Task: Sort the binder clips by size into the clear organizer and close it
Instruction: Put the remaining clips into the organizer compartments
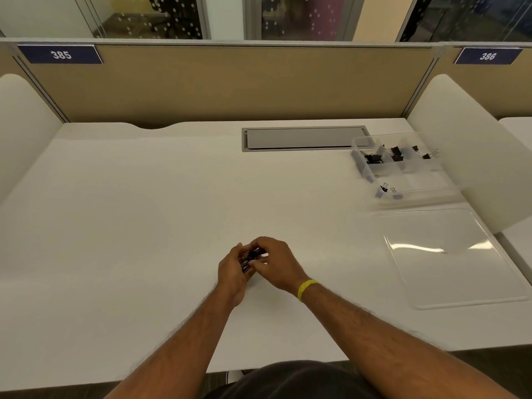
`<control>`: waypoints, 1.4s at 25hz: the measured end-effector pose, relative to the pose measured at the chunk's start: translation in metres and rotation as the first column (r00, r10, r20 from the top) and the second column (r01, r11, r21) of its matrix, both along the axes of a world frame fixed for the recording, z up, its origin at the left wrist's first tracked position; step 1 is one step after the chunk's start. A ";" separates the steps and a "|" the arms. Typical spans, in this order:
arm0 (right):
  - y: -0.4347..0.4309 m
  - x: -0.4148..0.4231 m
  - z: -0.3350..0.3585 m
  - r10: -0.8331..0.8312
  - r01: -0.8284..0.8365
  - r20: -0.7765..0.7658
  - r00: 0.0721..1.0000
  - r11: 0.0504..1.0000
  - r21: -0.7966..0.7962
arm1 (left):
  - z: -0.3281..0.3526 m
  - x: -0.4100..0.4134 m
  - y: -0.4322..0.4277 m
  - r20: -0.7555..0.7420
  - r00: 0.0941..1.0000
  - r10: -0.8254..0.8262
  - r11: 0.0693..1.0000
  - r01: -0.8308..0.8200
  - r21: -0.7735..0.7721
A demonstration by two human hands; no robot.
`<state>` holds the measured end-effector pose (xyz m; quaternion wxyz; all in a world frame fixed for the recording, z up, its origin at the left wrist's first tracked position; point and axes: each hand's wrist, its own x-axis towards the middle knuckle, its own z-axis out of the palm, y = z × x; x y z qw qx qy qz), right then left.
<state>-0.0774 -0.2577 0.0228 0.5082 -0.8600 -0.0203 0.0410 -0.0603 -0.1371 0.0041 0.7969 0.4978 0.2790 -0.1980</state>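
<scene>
My left hand (pixel 231 273) and my right hand (pixel 277 264) meet over the middle of the white desk (pixel 144 226), fingers curled round a small cluster of black binder clips (pixel 250 259) held between them. The clear organizer (pixel 403 168) stands open at the far right of the desk. Its back compartments hold black binder clips (pixel 374 158), and one small clip (pixel 384 188) lies in a front compartment. The organizer's clear lid (pixel 449 257) lies flat on the desk, hinged toward me.
A grey cable hatch (pixel 305 138) is set into the desk just left of the organizer. White side dividers (pixel 466 145) stand at both sides and a tan partition (pixel 230 82) closes the back.
</scene>
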 end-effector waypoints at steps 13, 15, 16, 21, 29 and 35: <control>-0.018 -0.006 -0.037 0.181 -0.226 -0.140 0.974 0.849 -0.478 | -0.001 0.008 0.015 -0.035 0.992 0.120 0.991 -0.122 -0.057; -0.016 -0.009 -0.041 0.229 -0.242 -0.095 0.969 0.791 -0.562 | -0.001 0.009 0.016 -0.032 0.992 0.118 0.992 -0.120 -0.051; -0.016 -0.010 -0.041 0.259 -0.240 -0.056 0.964 0.763 -0.600 | -0.002 0.009 0.016 -0.031 0.993 0.118 0.992 -0.119 -0.047; -0.018 -0.004 -0.042 0.343 -0.235 0.006 0.939 0.655 -0.719 | -0.004 0.007 0.017 -0.029 0.994 0.105 0.994 -0.106 -0.033; -0.019 -0.002 -0.037 0.307 -0.226 0.002 0.952 0.704 -0.674 | 0.001 0.007 0.011 -0.022 0.996 0.083 0.997 -0.083 -0.007; -0.028 -0.004 -0.030 0.184 -0.177 -0.044 0.982 0.807 -0.564 | 0.004 0.004 0.002 -0.027 0.998 0.061 0.998 -0.061 -0.004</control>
